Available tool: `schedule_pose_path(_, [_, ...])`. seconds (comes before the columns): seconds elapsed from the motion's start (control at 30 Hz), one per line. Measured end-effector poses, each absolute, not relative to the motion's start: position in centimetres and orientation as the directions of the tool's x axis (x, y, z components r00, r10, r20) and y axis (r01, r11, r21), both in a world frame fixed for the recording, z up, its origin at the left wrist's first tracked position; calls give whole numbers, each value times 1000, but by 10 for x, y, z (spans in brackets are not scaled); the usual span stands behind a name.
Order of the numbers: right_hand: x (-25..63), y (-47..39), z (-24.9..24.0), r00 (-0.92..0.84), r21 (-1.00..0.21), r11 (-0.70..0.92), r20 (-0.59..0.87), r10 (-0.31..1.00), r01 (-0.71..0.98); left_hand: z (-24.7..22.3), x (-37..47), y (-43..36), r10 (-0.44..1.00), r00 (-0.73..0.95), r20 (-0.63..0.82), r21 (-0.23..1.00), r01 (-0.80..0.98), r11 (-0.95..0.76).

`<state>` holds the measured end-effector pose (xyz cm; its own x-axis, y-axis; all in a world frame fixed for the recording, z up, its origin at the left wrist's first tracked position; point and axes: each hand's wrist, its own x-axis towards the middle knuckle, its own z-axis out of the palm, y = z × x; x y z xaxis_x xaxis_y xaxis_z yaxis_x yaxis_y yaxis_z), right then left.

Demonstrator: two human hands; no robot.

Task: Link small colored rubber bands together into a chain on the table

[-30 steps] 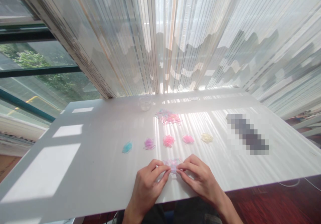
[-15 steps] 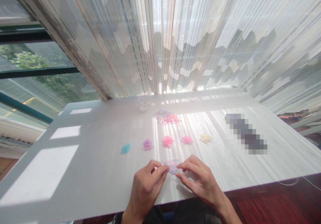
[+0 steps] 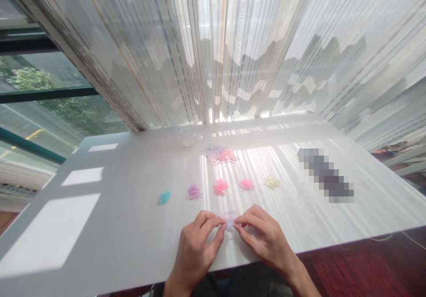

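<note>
A small mixed pile of pastel rubber bands [image 3: 229,215] lies near the front edge of the table. My left hand [image 3: 201,239] reaches into it from the left with thumb and forefinger pinched. From the right, my right hand [image 3: 266,236] pinches at the same spot, its fingertips close to the left ones. What sits between the fingertips is too small to make out. Beyond my hands runs a row of sorted heaps: teal bands [image 3: 164,197], purple bands [image 3: 194,192], coral-pink bands [image 3: 220,187], pink bands [image 3: 246,184] and pale yellow bands [image 3: 272,181].
Farther back lies a larger mixed heap of bands [image 3: 220,155]. A clear round container [image 3: 188,137] stands near the curtain [image 3: 213,57], and a flat clear disc [image 3: 254,129] lies to its right. A pixelated dark object [image 3: 328,175] rests on the white table [image 3: 133,235].
My left thumb has spread slightly from the forefinger, and both hands' fingertips have come closer together over the pile. The view has shifted slightly; the sorted heaps stay in place.
</note>
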<state>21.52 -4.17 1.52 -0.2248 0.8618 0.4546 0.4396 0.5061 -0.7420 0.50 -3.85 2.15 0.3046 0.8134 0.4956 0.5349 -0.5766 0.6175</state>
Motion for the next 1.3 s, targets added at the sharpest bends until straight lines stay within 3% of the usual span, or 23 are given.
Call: schedule_pose_path(1.3, [215, -41, 16, -221, -747, 503, 453, 864, 434, 16, 6, -39, 842, 295, 452, 660, 524, -538])
